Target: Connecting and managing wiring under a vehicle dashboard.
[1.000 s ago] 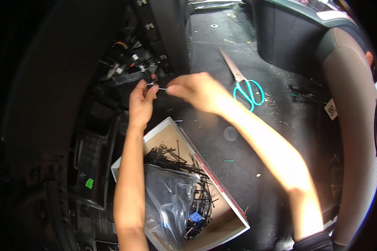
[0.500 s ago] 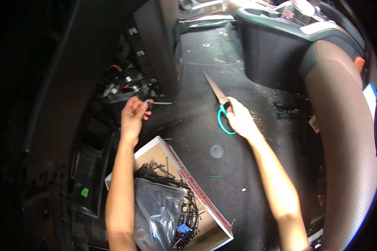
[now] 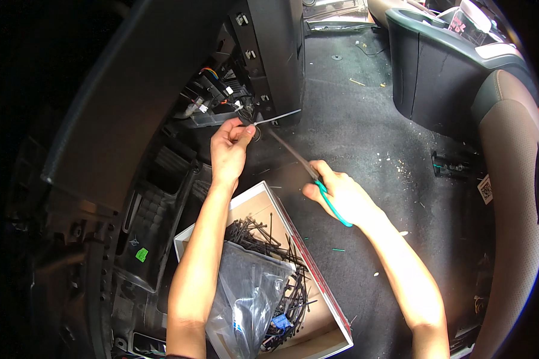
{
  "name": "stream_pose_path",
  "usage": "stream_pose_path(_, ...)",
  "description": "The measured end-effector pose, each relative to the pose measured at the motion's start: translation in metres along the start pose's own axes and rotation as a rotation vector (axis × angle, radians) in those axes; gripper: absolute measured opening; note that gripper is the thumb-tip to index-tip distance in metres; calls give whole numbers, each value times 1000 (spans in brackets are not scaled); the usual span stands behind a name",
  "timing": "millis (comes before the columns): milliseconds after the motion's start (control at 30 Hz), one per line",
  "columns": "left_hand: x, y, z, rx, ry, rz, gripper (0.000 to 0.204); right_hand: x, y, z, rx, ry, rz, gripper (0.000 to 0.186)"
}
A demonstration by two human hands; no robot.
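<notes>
My left hand point(image 3: 227, 149) pinches a dark wire bundle point(image 3: 246, 113) beside the black panel's lower edge. A pale cable tie point(image 3: 280, 116) sits at the fingertips, its long tail sticking out to the right. In my right hand point(image 3: 348, 197) is a pair of scissors point(image 3: 297, 155) with teal handles, fingers wrapped round the grips. The blades point up and left, and their tips come close to the tie near my left thumb. Motion blur hides whether the tips touch it. Connectors and coloured wires point(image 3: 224, 90) show behind the left hand.
Below my left forearm lies a cardboard box point(image 3: 260, 192) of black cable ties point(image 3: 293, 293) and a clear plastic bag point(image 3: 245, 287). A seat point(image 3: 512, 179) borders the right side, a console point(image 3: 434, 84) the far right. Scraps litter the dark floor point(image 3: 353, 131).
The scissors have swung left, their tips now near the cable tie at my left hand. The tie's tail now angles upward. The whole view has shifted, with the scene moving right.
</notes>
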State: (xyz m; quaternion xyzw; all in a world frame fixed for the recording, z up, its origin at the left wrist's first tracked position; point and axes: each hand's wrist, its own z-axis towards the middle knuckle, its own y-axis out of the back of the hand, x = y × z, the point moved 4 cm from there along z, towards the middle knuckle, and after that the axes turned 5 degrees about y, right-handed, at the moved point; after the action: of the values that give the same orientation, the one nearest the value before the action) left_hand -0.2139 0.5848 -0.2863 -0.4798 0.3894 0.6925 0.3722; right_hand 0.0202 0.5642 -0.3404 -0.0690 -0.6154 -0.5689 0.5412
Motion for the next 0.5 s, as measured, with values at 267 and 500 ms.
stream_pose_path(267,2,-4,-1,-29,38,41,12,40,-9,15,62,-163,-58,60)
stream_pose_path(500,2,-5,-1,-87,39,37,13,36,-18,16,-36,-114,-45,61)
